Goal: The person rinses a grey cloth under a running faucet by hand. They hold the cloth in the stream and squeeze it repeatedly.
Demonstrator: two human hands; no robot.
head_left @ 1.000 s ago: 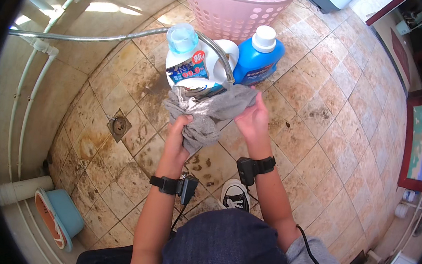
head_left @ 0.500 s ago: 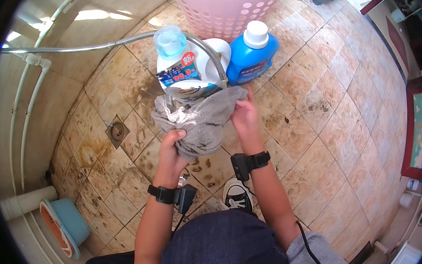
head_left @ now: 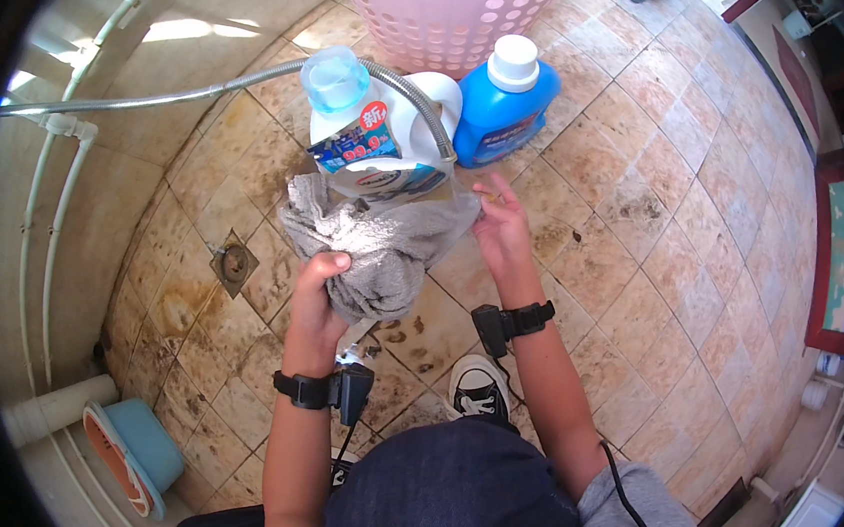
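My left hand [head_left: 319, 290] is closed round a bunched grey cloth [head_left: 382, 260], its thumb lying on top. The cloth hangs above the floor, and its right end is blurred. Beside that blurred edge is my right hand [head_left: 505, 233], fingers stretched and apart; whether a fingertip still touches the cloth is hard to see. Just beyond the cloth stands a white jug [head_left: 394, 126] with a clear bluish cap. A blue bottle [head_left: 503, 115] with a white cap is to its right. A ribbed metal hose [head_left: 227, 86] runs from the left and loops over the jug.
Behind the bottles stands a pink perforated basket [head_left: 444, 14]. A square floor drain [head_left: 233, 262] lies left of my left hand. Blue and orange basins [head_left: 140, 450] lean by the wall next to a thick pipe [head_left: 58, 407]. Stained tiles [head_left: 631, 282] cover the floor.
The cloth and my left hand have shifted left and a little nearer. My right hand has moved slightly right and its fingers have spread from their pinch on the cloth's edge.
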